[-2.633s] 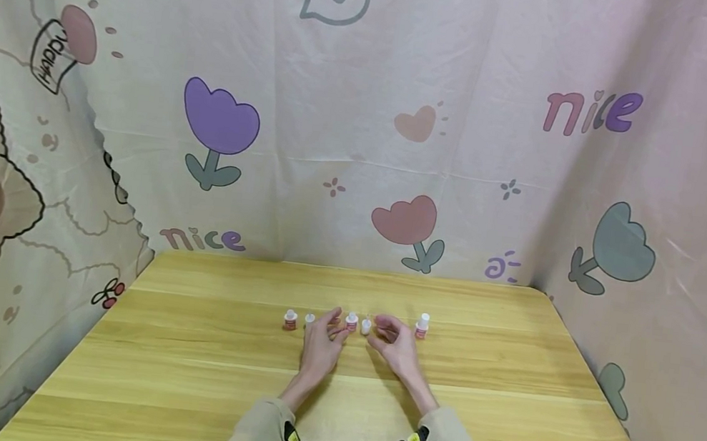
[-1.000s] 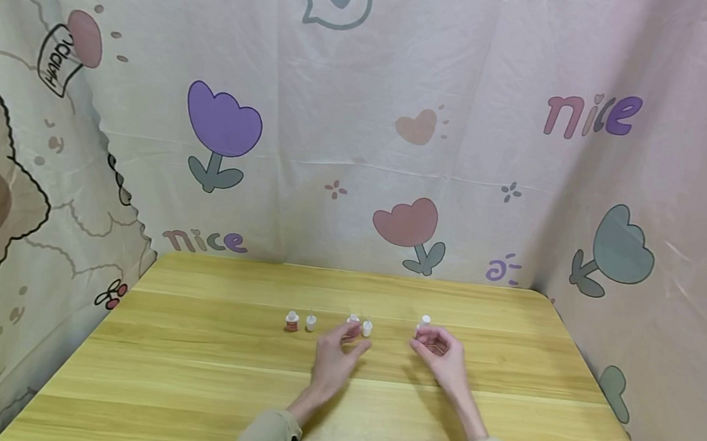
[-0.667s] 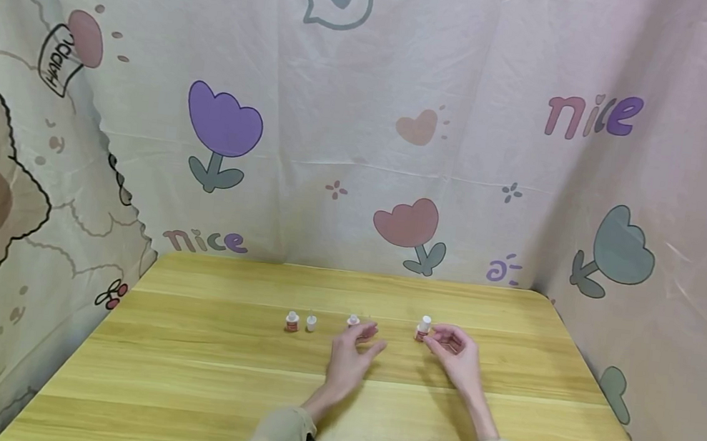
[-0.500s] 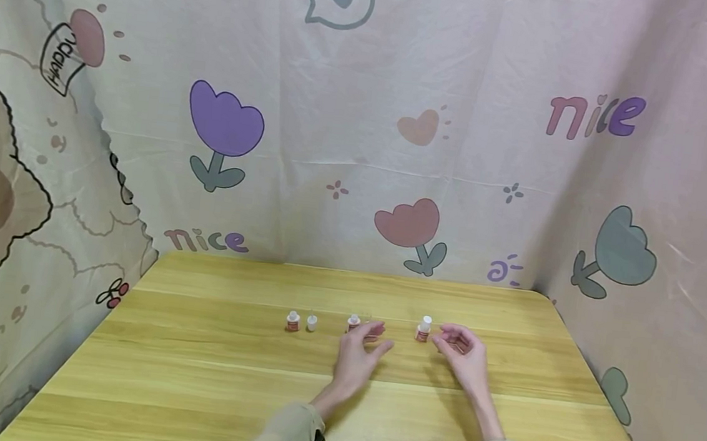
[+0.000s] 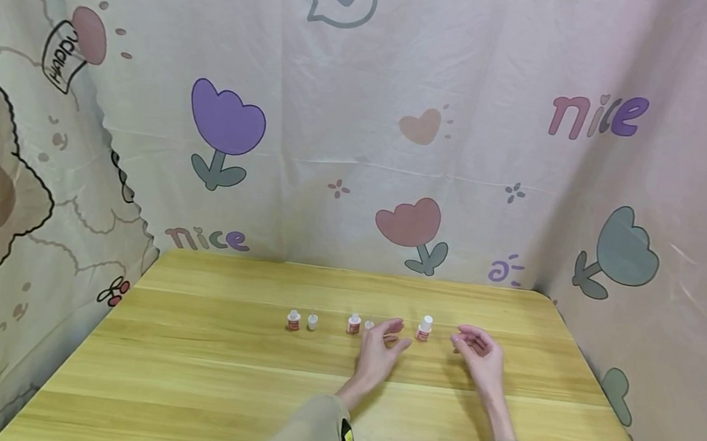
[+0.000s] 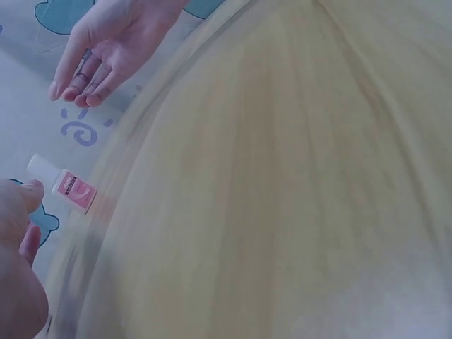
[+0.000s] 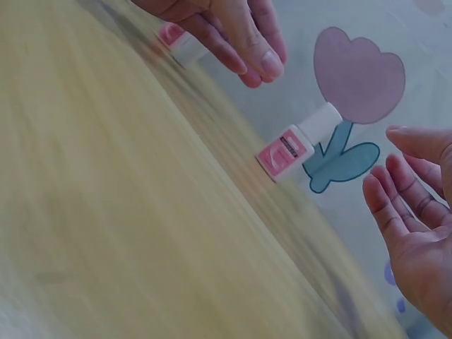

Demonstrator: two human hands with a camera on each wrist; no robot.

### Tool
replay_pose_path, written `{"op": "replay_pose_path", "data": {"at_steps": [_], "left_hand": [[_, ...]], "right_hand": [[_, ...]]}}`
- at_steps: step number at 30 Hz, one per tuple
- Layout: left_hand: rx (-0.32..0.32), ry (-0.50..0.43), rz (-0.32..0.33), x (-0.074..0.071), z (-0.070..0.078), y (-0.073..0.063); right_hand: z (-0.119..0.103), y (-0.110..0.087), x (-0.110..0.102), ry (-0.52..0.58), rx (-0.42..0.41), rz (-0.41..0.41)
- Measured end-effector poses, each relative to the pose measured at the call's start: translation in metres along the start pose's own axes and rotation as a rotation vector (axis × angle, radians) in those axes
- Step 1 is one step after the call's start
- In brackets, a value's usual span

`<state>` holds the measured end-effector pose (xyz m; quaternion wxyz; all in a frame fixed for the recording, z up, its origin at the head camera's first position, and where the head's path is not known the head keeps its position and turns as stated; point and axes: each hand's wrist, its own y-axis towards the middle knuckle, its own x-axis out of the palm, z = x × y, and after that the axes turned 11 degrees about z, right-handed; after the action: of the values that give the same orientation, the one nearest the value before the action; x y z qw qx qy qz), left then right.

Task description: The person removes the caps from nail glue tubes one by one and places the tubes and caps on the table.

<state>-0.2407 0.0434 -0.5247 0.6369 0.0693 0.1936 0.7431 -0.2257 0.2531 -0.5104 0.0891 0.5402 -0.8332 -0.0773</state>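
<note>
The left grip [image 5: 381, 350] is wide, thumb apart from loosely bent fingers; the right grip [image 5: 483, 358] is narrower. Both hold nothing. Between them, touching neither and nearer the left grip, the tall-capped bottle [image 5: 424, 329] stands upright on the surface [image 5: 213, 385]. Left of the left grip stand a nearer bottle [image 5: 353, 325] and a farther bottle [image 5: 294, 322].

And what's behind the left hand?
In the head view, a white cap peeks out behind the left hand. Its upper part shows; the hand hides its lower part.
</note>
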Motion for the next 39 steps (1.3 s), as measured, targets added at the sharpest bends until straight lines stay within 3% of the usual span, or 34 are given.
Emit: {"op": "replay_pose_path", "data": {"at_steps": [5,11,21,26,33,39], "left_hand": [[-0.032,-0.004,-0.012,0.01,0.0,0.003],[-0.113,0.017,-0.057,0.022,0.001,0.007],[-0.159,0.044,-0.104,0.037,0.004,0.014],[-0.136,0.102,-0.09,0.043,0.003,0.016],[-0.01,0.208,-0.036,0.045,0.004,0.017],[-0.029,0.239,-0.052,0.045,0.003,0.018]], "right_hand": [[0.002,0.002,-0.005,0.013,0.013,0.019],[0.004,0.004,-0.008,0.05,0.048,0.042],[0.006,0.005,-0.009,0.065,0.068,0.054],[0.004,0.004,-0.01,0.059,0.052,0.04],[0.004,0.003,-0.01,0.066,0.041,0.034],[0.005,0.003,-0.008,0.075,0.053,0.034]]}}
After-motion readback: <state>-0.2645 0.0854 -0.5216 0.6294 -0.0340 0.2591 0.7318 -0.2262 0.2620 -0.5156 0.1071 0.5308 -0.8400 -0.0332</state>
